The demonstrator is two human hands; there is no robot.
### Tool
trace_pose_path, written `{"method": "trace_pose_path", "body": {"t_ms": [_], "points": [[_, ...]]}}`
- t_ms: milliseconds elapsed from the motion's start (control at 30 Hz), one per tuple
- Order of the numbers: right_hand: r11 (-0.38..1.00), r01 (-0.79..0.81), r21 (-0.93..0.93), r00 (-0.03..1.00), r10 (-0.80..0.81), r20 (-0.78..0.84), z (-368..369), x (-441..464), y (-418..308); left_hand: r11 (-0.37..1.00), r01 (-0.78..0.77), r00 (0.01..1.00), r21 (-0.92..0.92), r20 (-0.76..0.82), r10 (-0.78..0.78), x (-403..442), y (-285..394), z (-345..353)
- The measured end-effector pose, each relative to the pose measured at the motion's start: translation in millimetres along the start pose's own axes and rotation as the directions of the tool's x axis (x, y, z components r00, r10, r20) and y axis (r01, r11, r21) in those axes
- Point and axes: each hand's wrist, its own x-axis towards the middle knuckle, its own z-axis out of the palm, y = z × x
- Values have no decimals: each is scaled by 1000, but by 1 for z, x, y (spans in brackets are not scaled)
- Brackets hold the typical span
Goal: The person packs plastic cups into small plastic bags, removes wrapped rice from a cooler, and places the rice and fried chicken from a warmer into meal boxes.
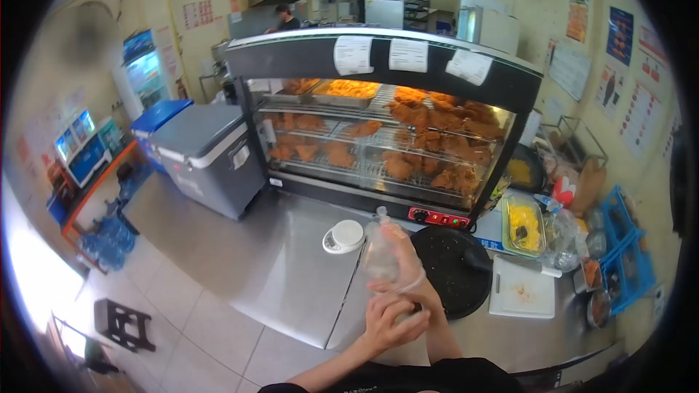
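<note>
Encasing the right hand (403,251) was a clear plastic glove (379,256), apparently, above the steel counter (280,251); finger spread unclear | left hand (393,320): fingers curled at right wrist, pinch on film unconfirmed | handling: judged light, limp, slippery, easily torn; cuff seemed best hold | beyond: kitchen scale (344,236), round black tray (455,287), glass-fronted food warmer (291,60)

The left forearm (331,370) slants up from the bottom edge, bare; the left hand (394,320), fingers bent, sits low at centre before the right wrist (416,282). The right forearm (437,327) rises more steeply, and the right hand (400,246) points upward above the left, its finger spread unclear.
</note>
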Motion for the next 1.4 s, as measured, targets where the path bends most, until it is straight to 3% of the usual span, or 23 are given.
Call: {"method": "trace_pose_path", "body": {"t_ms": [33, 67, 133, 200, 267, 433, 467, 567, 633, 700, 767, 800, 833, 900, 1000, 1033, 1067, 1100, 1167, 1300, 1333, 1367, 1400], "points": [[905, 113, -410, 992, -82, 91, 4, 5, -5, 1000, -20, 1000, -14, 10, 20, -5, -9, 7], [637, 241, -733, 970, -126, 209, 9, 12, -10, 985, 175, 984, -5, 43, -174, -10, -25, 17], [-199, 413, -889, 898, -71, 433, 22, 26, -21, 864, 503, 843, 20, 209, -496, -9, -52, 26], [-145, 376, -915, 900, -179, 398, 25, 36, -29, 880, 474, 845, 32, 263, -465, -16, -69, 35], [109, 419, -901, 883, -278, 377, 49, 48, -18, 894, 444, 840, 54, 321, -436, -24, -84, 45], [130, 579, -805, 603, -733, 315, 30, 68, -89, 853, 504, 765, -133, 526, -370, -25, -117, 76], [-23, 494, -869, 538, -777, 327, 27, 67, -95, 850, 506, 766, -145, 528, -366, -33, -117, 82], [-70, 356, -932, 527, -808, 263, 52, 68, -89, 751, 621, 706, -225, 577, -411, -52, -131, 99], [-132, 314, -940, 692, -646, 322, 44, 58, -101, 678, 685, 671, -267, 594, -443, -52, -135, 107], [-143, 274, -951, 708, -639, 300, 40, 54, -118, 585, 748, 628, -312, 616, -475, -67, -139, 123], [-334, 184, -925, 825, -459, 330, 33, 51, -139, 215, 929, 367, -300, 686, -628, -82, -145, 141], [-384, 184, -905, 792, -487, 368, 28, 51, -143, 212, 929, 367, -303, 691, -623, -75, -149, 136], [-390, 182, -903, 788, -491, 371, 29, 50, -138, 620, 721, 686, -310, 446, -575, -31, -146, 115], [-137, 191, -972, 729, -643, 234, 32, 45, -123, 903, 386, 915, -188, 199, -350, 12, -152, 111], [-91, 240, -966, 827, -502, 253, 21, 34, -128, 697, 672, 734, -249, 103, -671, 26, -175, 122], [-66, 259, -964, 869, -420, 262, 19, 33, -130, 532, 822, 563, -206, 441, -699, 28, -186, 119], [-273, 165, -948, 801, -523, 290, 34, 34, -116, 372, 924, 319, -89, 716, -620, 31, -193, 117], [-276, 169, -946, 801, -521, 295, 41, 36, -114, 376, 922, 324, -92, 716, -618, 33, -193, 120], [-249, 287, -925, 687, -619, 380, 48, 34, -111, 818, 575, 817, -18, 47, -574, 32, -179, 129], [-151, 398, -905, 760, -498, 418, 69, 43, -88, 945, 320, 922, -61, 249, -296, 6, -125, 131], [-108, 377, -920, 814, -435, 384, 64, 46, -98, 288, 901, 417, -326, 460, -784, -46, -144, 164], [-105, 371, -923, 814, -441, 378, 67, 46, -95, -613, 740, -236, -277, 747, -622, -81, -151, 181], [-120, 348, -930, 783, -508, 358, 79, 50, -91, -617, 738, -238, -273, 750, -617, -93, -146, 179]]}}
